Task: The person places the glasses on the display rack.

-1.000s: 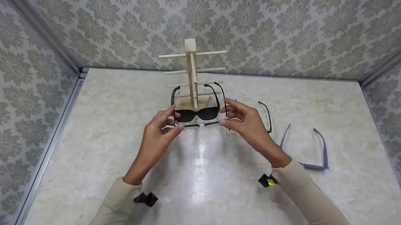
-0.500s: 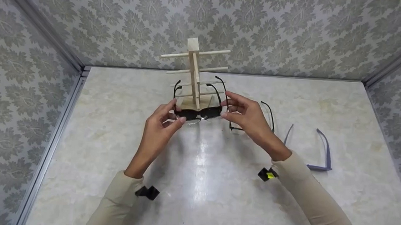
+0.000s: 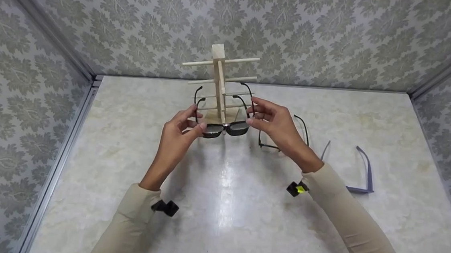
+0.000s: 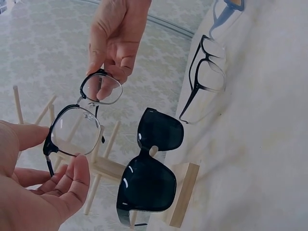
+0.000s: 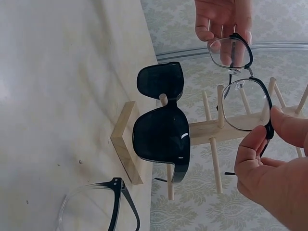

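Both hands hold a pair of clear-lens eyeglasses [image 4: 77, 129] with black upper rims, one at each end of the frame. My left hand [image 3: 178, 133] pinches the left corner; my right hand [image 3: 276, 124] pinches the right corner. The temples point away toward a wooden eyewear stand [image 3: 219, 88]. Black sunglasses [image 5: 161, 137] hang low on this stand, its peg showing at their bridge. In the wrist views the eyeglasses are held above the sunglasses, apart from them. From the head view they overlap, so the eyeglasses' lower edge is hard to make out.
Right of the stand, dark-framed glasses [image 4: 197, 86] with clear lower rims lie on the marbled table [image 3: 216, 238]. Farther right lie blue-purple glasses [image 3: 360, 189]. Upper pegs [image 3: 243, 59] stick out sideways from the stand. Patterned walls [image 3: 297, 35] enclose the back and sides.
The two hands have moved the eyeglasses a little up and away from the body, toward the stand. In the head view the eyeglasses now cover the sunglasses' front, where before they showed below it.
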The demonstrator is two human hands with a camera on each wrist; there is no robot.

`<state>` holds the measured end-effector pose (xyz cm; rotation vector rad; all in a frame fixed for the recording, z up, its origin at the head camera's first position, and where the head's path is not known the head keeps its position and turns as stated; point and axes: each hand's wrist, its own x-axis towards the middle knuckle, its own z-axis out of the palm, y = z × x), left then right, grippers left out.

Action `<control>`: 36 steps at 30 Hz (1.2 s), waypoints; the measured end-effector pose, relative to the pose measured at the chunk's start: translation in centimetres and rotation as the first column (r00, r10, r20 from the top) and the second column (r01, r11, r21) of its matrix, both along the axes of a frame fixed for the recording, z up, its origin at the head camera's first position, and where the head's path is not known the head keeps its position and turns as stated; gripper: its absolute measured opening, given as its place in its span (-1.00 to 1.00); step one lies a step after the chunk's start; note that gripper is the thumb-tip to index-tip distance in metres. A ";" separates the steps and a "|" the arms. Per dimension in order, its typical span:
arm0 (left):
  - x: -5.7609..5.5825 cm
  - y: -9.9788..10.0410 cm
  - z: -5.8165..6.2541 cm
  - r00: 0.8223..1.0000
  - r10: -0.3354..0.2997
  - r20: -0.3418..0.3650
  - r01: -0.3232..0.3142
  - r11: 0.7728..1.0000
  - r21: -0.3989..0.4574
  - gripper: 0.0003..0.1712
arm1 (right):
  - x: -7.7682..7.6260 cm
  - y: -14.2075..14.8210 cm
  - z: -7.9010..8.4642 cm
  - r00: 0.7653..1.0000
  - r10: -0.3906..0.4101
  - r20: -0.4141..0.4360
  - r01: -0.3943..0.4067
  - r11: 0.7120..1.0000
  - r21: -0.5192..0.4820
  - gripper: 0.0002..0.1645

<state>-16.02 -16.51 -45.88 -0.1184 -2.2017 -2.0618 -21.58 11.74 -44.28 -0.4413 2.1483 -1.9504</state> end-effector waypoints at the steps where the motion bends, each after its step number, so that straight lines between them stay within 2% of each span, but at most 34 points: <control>1: -0.1 -0.1 0.0 1.000 -0.001 0.006 0.001 1.000 0.000 -0.25 | -0.1 -0.1 -0.1 1.000 0.000 0.005 0.000 1.000 0.000 -0.21; 14: -1.6 -0.5 -0.1 0.998 0.019 0.065 -0.018 1.000 -0.018 -0.27 | -1.9 -1.1 -0.8 0.997 0.003 0.083 0.001 0.999 -0.045 -0.20; 28: -2.6 -0.6 -0.2 0.996 0.026 0.088 -0.024 1.000 -0.019 -0.28 | -2.6 -1.5 -0.7 0.996 -0.002 0.094 0.008 0.998 -0.056 -0.21; 36: -3.0 -0.5 -0.6 0.995 0.024 0.097 -0.022 1.000 -0.019 -0.28 | -2.8 -1.4 -1.4 0.996 -0.010 0.085 0.014 0.999 -0.047 -0.20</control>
